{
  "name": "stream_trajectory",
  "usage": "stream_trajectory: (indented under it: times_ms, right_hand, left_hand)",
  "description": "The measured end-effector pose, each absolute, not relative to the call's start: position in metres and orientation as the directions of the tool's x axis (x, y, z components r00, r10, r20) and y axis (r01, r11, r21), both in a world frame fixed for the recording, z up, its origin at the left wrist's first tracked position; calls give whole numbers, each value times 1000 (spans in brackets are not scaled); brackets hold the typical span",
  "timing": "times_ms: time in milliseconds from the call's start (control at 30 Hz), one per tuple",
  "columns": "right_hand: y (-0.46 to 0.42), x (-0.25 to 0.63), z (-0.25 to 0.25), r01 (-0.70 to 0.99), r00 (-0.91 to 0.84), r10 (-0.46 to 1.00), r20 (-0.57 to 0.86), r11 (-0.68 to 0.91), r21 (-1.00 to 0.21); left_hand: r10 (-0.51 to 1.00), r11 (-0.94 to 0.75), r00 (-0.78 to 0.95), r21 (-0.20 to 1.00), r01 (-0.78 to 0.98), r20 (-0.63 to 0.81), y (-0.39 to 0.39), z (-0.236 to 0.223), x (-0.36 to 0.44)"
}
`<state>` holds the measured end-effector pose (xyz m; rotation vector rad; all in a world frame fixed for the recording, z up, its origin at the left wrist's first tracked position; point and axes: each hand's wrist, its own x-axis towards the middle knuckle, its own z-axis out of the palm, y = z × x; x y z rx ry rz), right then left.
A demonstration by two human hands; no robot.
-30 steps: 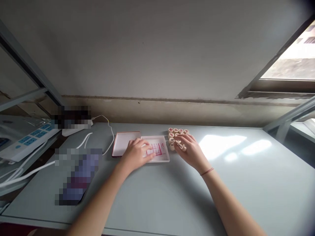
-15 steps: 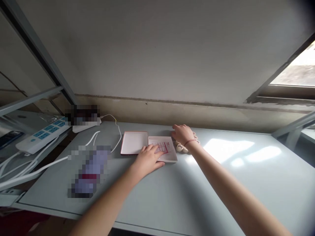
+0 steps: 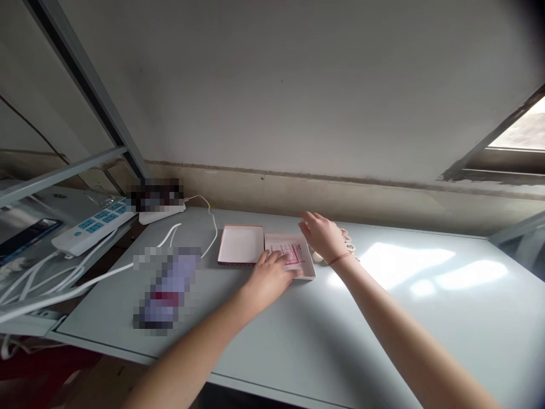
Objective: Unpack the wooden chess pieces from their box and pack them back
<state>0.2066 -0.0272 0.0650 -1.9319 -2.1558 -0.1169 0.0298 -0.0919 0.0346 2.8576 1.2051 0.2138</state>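
My left hand (image 3: pixel 270 278) rests with spread fingers over the right half of a shallow white box (image 3: pixel 310 274), its thumb along the front rim. Inside that half lies a sheet with a red printed grid (image 3: pixel 293 255), partly covered by the fingers. Adjoining it on the left is the box's other half (image 3: pixel 242 244), white inside with a reddish edge. My right hand (image 3: pixel 322 236) arches over round wooden chess pieces (image 3: pixel 346 236) just right of the box; its thumb and fingers are apart, with nothing visible between them. The hand hides several pieces.
A blurred purple object (image 3: pixel 172 289) lies on the grey table (image 3: pixel 361 352) at left. White cables run past it to a power strip (image 3: pixel 96 227). A phone (image 3: pixel 29 238) lies farther left. The wall stands behind, with metal posts at both sides.
The view has shifted slightly, moving the scene rightward. My right hand has tilted, its fingers lifting apart, and covers different chess pieces. My left hand stays on the box.
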Motion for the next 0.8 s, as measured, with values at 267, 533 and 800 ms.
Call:
stream_trajectory:
  times_ms: [267,533,800]
  right_hand:
    - [-86,198,52,810,-205,929,309,338,-479]
    - [-98,187,36,727,-269,908,321,410,-551]
    - [-89,177,29,733,-328,878,350,470,-491]
  left_hand:
    - [638,-768,770,78,635,20,-121,44,27]
    - [565,-821,810,211,531,158,-108,65,0]
    - [815,-578,567,219,786,116,-52,57,0]
